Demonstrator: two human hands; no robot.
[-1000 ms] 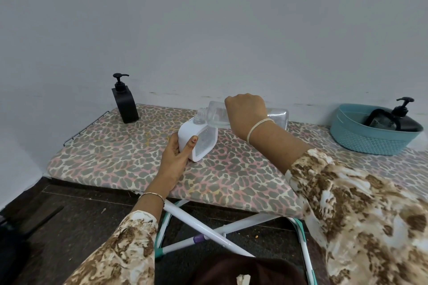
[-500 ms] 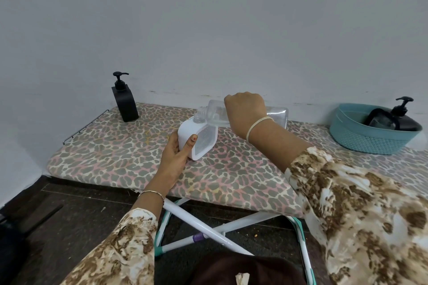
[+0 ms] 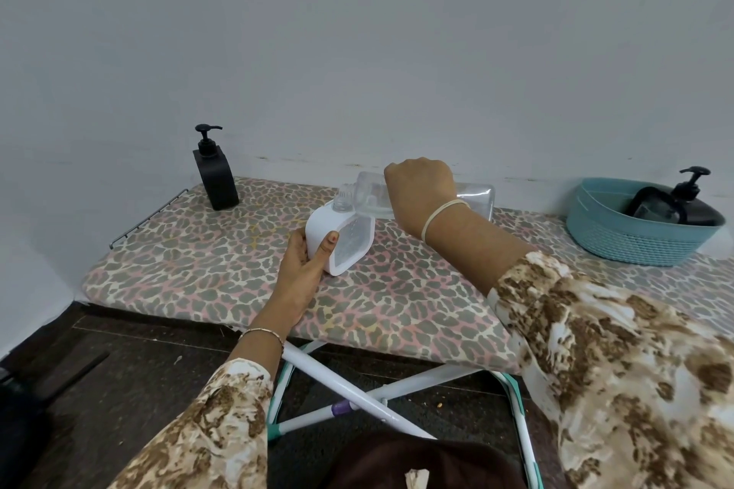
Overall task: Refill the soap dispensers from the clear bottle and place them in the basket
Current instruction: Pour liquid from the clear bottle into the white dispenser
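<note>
A white soap dispenser (image 3: 340, 246) with a clear front and no pump stands on the leopard-print board (image 3: 397, 298), held at its left side by my left hand (image 3: 304, 262). My right hand (image 3: 421, 191) grips the clear bottle (image 3: 474, 200), tipped on its side with its neck over the white dispenser's top opening. A black pump dispenser (image 3: 214, 175) stands upright at the board's far left corner. The teal basket (image 3: 635, 238) at the far right holds two black dispensers (image 3: 691, 198).
A grey wall runs just behind the board. Under the board are white crossed legs (image 3: 357, 393) and a dark floor. A metal rack edge (image 3: 147, 218) sticks out at the board's left end. A dark object (image 3: 24, 421) lies on the floor at lower left.
Almost nothing has moved. Both hands hold the same pose, with the clear bottle still tipped over the white dispenser.
</note>
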